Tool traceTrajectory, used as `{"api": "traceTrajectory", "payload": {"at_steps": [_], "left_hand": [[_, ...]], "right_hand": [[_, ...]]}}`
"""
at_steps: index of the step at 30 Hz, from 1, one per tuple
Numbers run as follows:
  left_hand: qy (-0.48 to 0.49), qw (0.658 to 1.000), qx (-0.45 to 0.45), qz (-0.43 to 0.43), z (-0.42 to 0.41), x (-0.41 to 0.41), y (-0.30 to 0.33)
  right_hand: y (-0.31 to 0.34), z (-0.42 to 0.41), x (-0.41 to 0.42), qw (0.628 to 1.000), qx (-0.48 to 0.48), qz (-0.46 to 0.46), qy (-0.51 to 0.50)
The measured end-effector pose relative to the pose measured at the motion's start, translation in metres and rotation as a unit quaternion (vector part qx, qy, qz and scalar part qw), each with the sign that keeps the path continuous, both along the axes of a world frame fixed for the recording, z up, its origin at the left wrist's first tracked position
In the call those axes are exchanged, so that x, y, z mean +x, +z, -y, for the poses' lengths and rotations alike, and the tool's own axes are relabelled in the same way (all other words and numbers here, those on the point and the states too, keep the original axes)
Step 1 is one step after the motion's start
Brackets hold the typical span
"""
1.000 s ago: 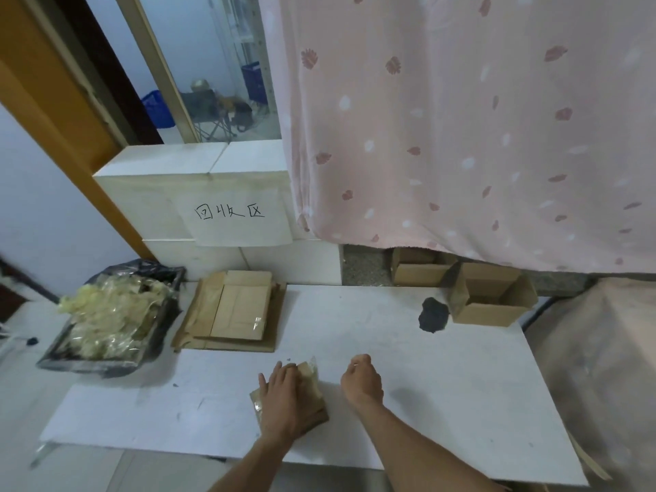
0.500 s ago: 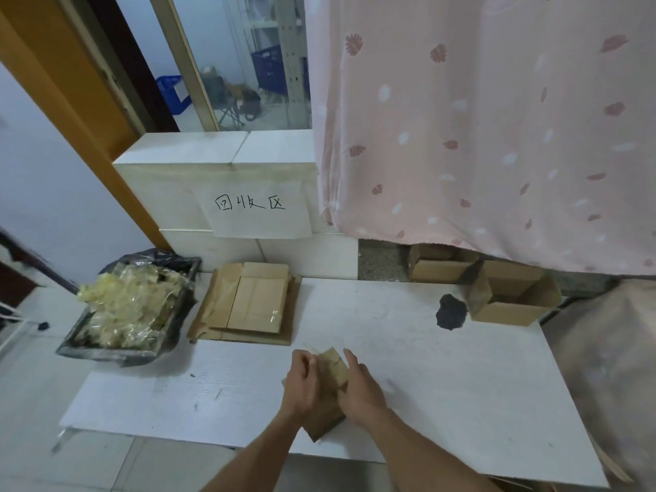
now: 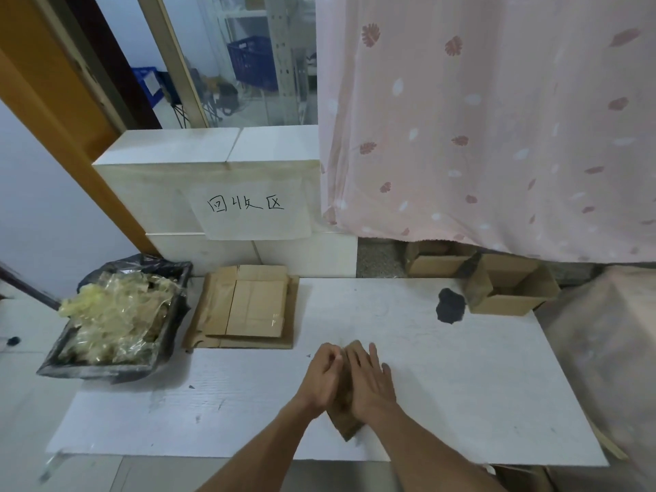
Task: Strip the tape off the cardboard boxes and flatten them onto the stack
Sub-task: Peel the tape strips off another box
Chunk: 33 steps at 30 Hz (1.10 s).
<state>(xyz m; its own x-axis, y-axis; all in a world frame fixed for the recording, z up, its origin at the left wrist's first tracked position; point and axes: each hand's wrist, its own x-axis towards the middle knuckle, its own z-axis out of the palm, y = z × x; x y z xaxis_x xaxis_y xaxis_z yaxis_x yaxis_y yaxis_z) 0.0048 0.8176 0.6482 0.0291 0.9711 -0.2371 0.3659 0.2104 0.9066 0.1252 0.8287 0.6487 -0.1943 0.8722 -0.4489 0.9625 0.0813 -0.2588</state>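
A small brown cardboard box is squeezed between my two hands near the front of the white table; only its lower corner shows below them. My left hand grips its left side with curled fingers. My right hand presses flat against its right side with straight fingers. The stack of flattened cardboard lies at the table's back left, apart from both hands.
A black bin full of stripped clear tape sits left of the stack. Two open cardboard boxes stand at the back right beside a dark stain. White blocks with a paper sign and a pink curtain close off the back.
My right hand came off the table onto the box. Both hands closed together round it and tipped it up from lying flat.
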Motion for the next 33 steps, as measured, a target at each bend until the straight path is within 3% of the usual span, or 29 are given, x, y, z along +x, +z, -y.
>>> {"api": "traceTrajectory", "payload": {"at_steps": [4,8,14,22,26,33], "left_hand": [[-0.037,0.996,0.06,-0.059,-0.002,-0.005,0.011],[-0.05,0.972,0.097,-0.211,0.001,-0.002,0.011],[0.007,0.946,0.006,-0.324,0.017,0.002,-0.008],[0.03,0.868,-0.075,-0.489,0.035,-0.017,-0.02],[0.096,0.839,-0.13,-0.519,0.038,-0.037,-0.016],[0.106,0.812,-0.188,-0.542,0.037,-0.059,-0.011]], "right_hand": [[0.005,-0.006,-0.007,1.0,-0.006,0.014,-0.007],[0.002,-0.003,-0.01,0.996,-0.036,0.085,0.003],[-0.012,0.012,-0.004,0.992,-0.016,0.121,-0.02],[-0.016,0.014,0.007,0.989,0.002,0.146,-0.018],[-0.016,0.016,0.016,0.985,-0.01,0.17,-0.036],[-0.014,0.012,0.018,0.984,-0.014,0.173,-0.04]]}}
